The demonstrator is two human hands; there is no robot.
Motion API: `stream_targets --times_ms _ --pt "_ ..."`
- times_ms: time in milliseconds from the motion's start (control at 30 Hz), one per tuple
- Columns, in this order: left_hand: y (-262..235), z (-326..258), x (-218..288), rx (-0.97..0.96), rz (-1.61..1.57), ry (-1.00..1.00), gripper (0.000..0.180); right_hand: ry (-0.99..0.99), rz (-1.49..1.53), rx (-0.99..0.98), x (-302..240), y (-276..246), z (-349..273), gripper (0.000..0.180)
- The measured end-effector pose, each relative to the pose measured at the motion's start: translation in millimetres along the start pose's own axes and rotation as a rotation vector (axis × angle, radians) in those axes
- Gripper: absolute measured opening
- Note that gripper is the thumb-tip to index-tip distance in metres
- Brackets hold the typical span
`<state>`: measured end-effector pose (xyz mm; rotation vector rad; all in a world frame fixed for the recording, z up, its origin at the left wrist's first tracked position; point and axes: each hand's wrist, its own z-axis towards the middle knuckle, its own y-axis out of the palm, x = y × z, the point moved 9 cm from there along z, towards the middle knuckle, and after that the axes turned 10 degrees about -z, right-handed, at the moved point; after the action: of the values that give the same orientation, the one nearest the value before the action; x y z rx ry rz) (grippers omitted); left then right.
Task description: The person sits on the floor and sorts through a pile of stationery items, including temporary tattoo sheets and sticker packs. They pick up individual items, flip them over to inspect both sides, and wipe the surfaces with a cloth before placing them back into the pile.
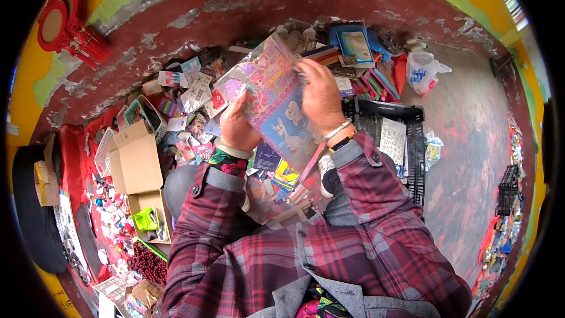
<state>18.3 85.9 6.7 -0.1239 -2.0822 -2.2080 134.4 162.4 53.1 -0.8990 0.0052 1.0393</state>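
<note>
A flat packet in clear plastic (pixel 285 121) is held up in front of me, tilted. Its card has a pink border, a colourful cartoon top and a blue panel with white outlines of an animal and a flower. My left hand (pixel 240 126) grips its left edge, the thumb lying on the front. At the upper right edge, the curled fingers of my right hand (pixel 323 99) hold the plastic; their tips are partly hidden. Below the packet, a dark blue booklet (pixel 266 158) and a yellow-and-blue packet (pixel 286 175) lie on the floor between my feet.
A black plastic crate (pixel 416 141) with a white printed sheet (pixel 393 141) stands at the right. An open cardboard box (pixel 138 168) and a white basket (pixel 105 152) are at the left. Mixed papers and packets pile against the red wall (pixel 247 9). A white plastic bag (pixel 425 73) sits farther right.
</note>
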Motion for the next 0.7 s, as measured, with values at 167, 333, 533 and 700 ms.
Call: stream_targets --times_ms 167,333,533,700 --pt "-13.1 -5.9 25.4 0.085 0.311 0.129 0.028 0.092 0.118 -0.012 12.3 -29.8 11.2 0.014" --pt "-4.4 -5.7 12.1 -0.115 1.536 0.258 0.022 0.113 0.302 -0.210 -28.0 -10.4 -1.8 0.014" --pt "-2.6 -5.7 -14.7 -0.223 1.431 0.164 0.027 0.145 0.291 -0.211 -30.9 -0.1 -8.2 0.017" --pt "-8.0 -2.0 -19.9 -0.018 1.126 -0.008 0.041 0.152 0.284 -0.224 -23.4 3.7 -7.9 0.018"
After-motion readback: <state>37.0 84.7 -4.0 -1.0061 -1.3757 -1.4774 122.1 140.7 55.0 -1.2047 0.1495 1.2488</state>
